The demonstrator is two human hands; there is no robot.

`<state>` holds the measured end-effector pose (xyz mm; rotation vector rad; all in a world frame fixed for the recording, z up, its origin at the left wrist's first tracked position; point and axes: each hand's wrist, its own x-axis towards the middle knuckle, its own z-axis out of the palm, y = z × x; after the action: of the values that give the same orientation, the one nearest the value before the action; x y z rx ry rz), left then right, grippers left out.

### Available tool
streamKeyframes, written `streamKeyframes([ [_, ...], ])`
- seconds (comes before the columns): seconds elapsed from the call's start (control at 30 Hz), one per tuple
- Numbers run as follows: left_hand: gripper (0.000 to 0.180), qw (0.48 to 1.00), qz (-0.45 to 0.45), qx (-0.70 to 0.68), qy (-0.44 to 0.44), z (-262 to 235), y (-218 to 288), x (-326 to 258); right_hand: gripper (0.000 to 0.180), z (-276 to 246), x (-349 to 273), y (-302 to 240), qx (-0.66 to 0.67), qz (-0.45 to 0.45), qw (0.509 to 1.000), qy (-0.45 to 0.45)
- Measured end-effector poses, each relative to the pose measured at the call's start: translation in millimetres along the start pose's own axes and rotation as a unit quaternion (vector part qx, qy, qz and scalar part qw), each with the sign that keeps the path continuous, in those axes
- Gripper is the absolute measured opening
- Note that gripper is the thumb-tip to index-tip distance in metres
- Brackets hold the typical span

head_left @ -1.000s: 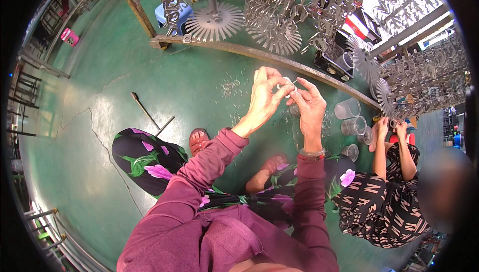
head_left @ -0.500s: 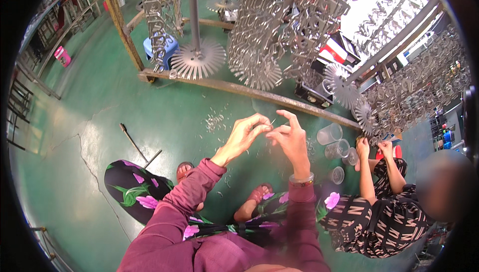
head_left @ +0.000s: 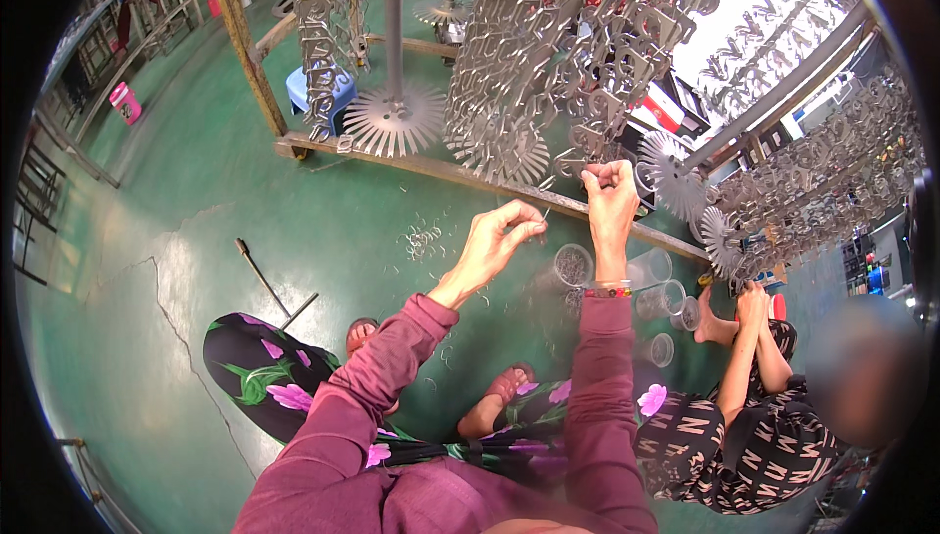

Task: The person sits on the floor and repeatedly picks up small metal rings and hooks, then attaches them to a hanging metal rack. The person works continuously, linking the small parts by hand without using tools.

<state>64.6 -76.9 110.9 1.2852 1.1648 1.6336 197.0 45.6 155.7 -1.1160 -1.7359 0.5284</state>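
My left hand is closed in a pinch over the floor. A thin metal wire piece sticks up from its fingertips. Farther off and to the right, my right hand is raised with thumb and fingers pinched together. Its fingertips are right beside the lowest of the hanging bent metal pieces; whether they grip one is too small to tell. Below it stands a clear plastic cup with small metal bits inside. Small curved metal bits lie scattered on the green floor left of my left hand.
A wooden rack beam crosses ahead, with slotted metal discs on poles behind it. More clear cups stand to the right, near a seated co-worker. A dark metal rod lies at left. A blue stool stands behind the rack.
My right hand has parted from my left and reached forward and right to the hanging metal pieces. The left hand moved slightly right and forward. The co-worker's hands came together.
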Motion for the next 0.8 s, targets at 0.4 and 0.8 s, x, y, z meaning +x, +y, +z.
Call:
streamKeyframes([
  [0.4, 0.016, 0.998, 0.018, 0.064, 0.016, 19.6, -7.0, 36.9, 0.013, -5.9, -24.6, -8.1, 0.103, 0.102, 0.989, -0.038],
  [0.8, 0.012, 0.993, 0.102, 0.056, 0.03, 42.3, -11.7, 29.1, 0.015, -29.9, -37.7, -4.0, 0.276, 0.157, 0.946, -0.062],
])
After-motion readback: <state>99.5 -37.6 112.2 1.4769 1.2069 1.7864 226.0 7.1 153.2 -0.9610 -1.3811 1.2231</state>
